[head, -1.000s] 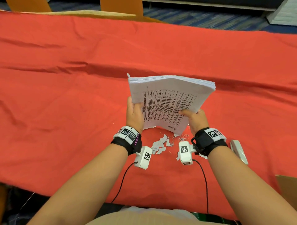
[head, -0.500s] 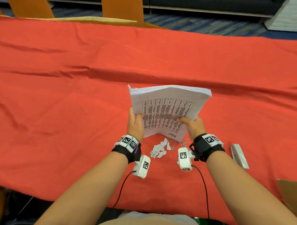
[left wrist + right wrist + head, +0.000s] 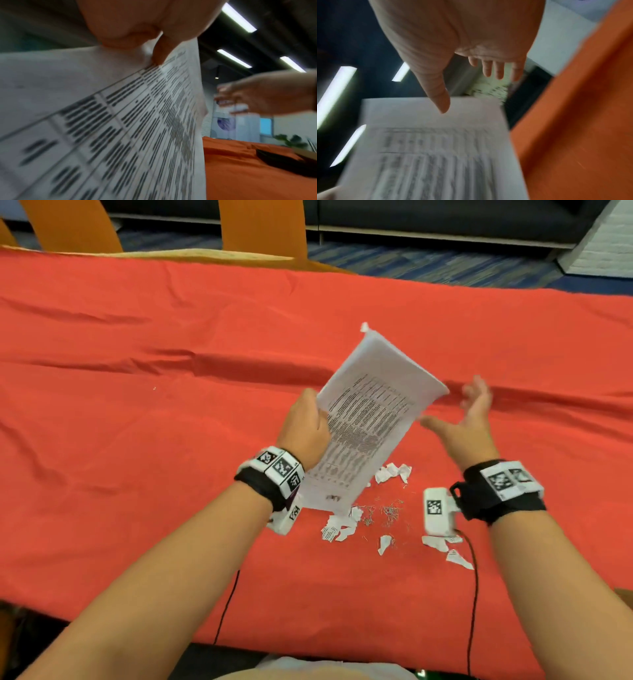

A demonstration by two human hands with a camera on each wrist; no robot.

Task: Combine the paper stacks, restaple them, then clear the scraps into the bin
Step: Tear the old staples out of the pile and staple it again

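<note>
A moment ago both hands held the thick white stack of printed paper sheets [image 3: 368,422] upright by its lower corners; now only the left hand [image 3: 303,431] grips it, thumb and fingers pinched on its left edge, and the stack has swung onto a diagonal in the middle of the frame, one corner pointing up and away. The right hand [image 3: 469,424] has let go and hovers just right of the stack, fingers spread and holding nothing. To me that reads as the squaring-up being finished and the sheets being turned for stapling, though no fresh staple shows.

Below the stack, on the red cloth-covered tabletop [image 3: 137,405], torn white paper scraps [image 3: 337,530] and a scatter of loose metal staples [image 3: 380,511] lie uncleared.

The pale stapler seen earlier at the right is out of the head view now. A dark object at the right of the left wrist view is too blurred to name. No bin is clearly visible. Both wrist views are smeared by motion.
</note>
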